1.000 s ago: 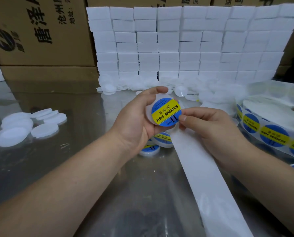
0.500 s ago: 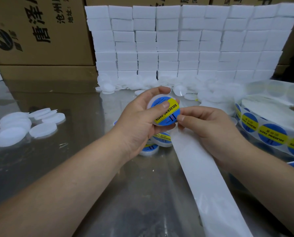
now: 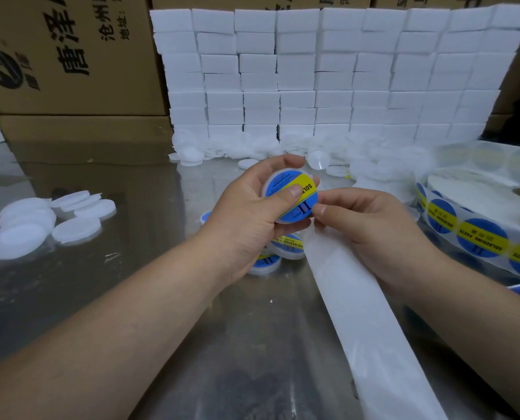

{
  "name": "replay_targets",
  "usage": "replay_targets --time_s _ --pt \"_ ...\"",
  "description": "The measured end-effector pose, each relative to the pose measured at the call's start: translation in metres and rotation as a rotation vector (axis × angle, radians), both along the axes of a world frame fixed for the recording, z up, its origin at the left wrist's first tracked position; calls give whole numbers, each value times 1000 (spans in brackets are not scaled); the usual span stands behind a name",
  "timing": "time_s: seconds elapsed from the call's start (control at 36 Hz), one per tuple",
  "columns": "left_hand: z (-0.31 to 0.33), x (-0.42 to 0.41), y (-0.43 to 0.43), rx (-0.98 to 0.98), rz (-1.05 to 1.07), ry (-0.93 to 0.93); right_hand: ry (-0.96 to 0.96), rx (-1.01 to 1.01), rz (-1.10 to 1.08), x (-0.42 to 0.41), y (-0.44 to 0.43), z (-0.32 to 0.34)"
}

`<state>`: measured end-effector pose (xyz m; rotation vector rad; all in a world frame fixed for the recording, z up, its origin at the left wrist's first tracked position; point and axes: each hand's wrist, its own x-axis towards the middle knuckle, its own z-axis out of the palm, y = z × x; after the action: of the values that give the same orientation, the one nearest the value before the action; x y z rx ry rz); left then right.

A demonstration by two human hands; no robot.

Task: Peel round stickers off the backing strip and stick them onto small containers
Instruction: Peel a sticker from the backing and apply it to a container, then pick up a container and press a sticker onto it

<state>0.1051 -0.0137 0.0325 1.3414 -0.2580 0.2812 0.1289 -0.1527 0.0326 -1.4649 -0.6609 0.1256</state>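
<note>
Head view: at the middle of the frame a container (image 3: pixel 284 171) is gripped by the left hand (image 3: pixel 246 213), fingers curled round its rim and thumb pressed on the blue-and-yellow sticker (image 3: pixel 283 184). The right hand (image 3: pixel 370 234) is curled, its thumb tip at the sticker's edge, with the top end of the bare backing strip (image 3: pixel 358 313) apparently pinched beneath. A crease or lifted edge is likely if the edge is not rubbed down, and the finished containers (image 3: pixel 286 247) on the bench (image 3: pixel 131 298) could be knocked by the dragged strip
</note>
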Motion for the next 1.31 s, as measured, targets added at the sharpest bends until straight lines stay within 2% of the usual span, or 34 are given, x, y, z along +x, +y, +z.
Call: replay_targets --time_s 0.31,0.42,0.5,0.58,0.67,0.81,0.92,1.03,1.14,1.22,1.31 --pt "1 -2 -2 80 74 -35 -20 -12 -42 4 2 -3" --pt "3 -6 -8 186 252 -157 -79 -116 -162 8 3 -5" --pt "14 -8 -3 -6 351 -190 -56 -240 -326 15 1 -8" --pt "23 -9 9 -103 418 -213 -2 -221 -387 22 -1 -10" --pt "15 -10 -1 97 428 -115 -73 -156 -358 22 1 -10" --pt "-7 -9 -16 431 264 -27 -327 -238 -258 12 -1 -10" --pt "-12 -7 -16 511 308 -56 -469 -445 -346 10 0 -10" --pt "-13 -2 -14 537 350 -119 -589 -506 -395 10 1 -9" --pt "-9 -4 -10 699 509 -192 -556 -442 -383 7 2 -8" --pt "-5 1 2 609 645 -118 -427 -325 -393 9 0 -10" --pt "-1 14 23 519 810 39 -346 -212 -430 16 -4 -9"
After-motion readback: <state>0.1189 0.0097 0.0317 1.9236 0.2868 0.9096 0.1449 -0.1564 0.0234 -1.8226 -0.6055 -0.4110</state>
